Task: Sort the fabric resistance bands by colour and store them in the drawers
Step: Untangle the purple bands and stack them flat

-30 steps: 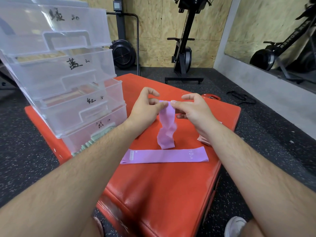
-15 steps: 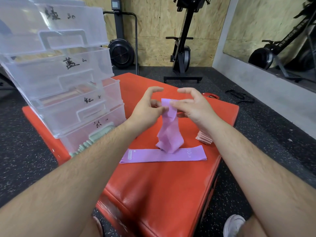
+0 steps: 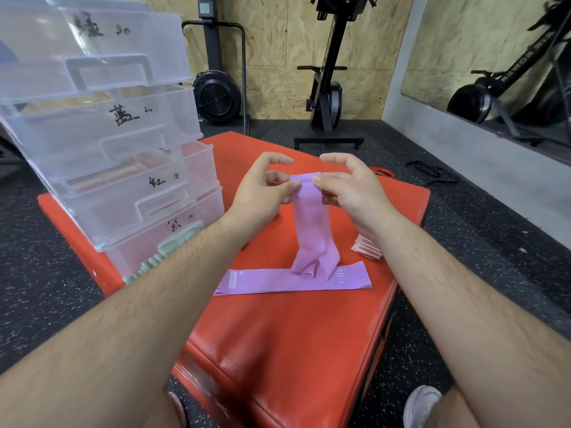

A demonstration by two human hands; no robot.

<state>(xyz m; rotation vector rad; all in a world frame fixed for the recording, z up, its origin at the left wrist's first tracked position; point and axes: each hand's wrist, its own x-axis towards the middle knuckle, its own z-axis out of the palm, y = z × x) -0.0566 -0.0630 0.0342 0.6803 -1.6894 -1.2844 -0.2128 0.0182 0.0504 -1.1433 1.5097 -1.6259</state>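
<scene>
Fingers (image 3: 285, 188) of the left hand (image 3: 259, 196) pinched one top corner of a purple fabric resistance band (image 3: 310, 223), thumb pressed to the cloth and index finger arched above it. The right hand (image 3: 349, 193) pinched the other corner in the same way, its index finger likewise curved over the top edge. Between the two hands the band hung down, twisted near its lower end, which touched a second purple band (image 3: 272, 281) lying flat across the red padded mat (image 3: 293, 350) and printed 10 LB. Just beside the right wrist a small stack of pink bands (image 3: 366, 247) lay on the mat. At the mat's left side stood a clear plastic drawer unit (image 3: 102, 140) with handwritten labels, and pale green bands (image 3: 154, 261) showed in its lowest drawer (image 3: 185, 233). Behind, a black exercise machine (image 3: 327, 97) stood against a chipboard wall
</scene>
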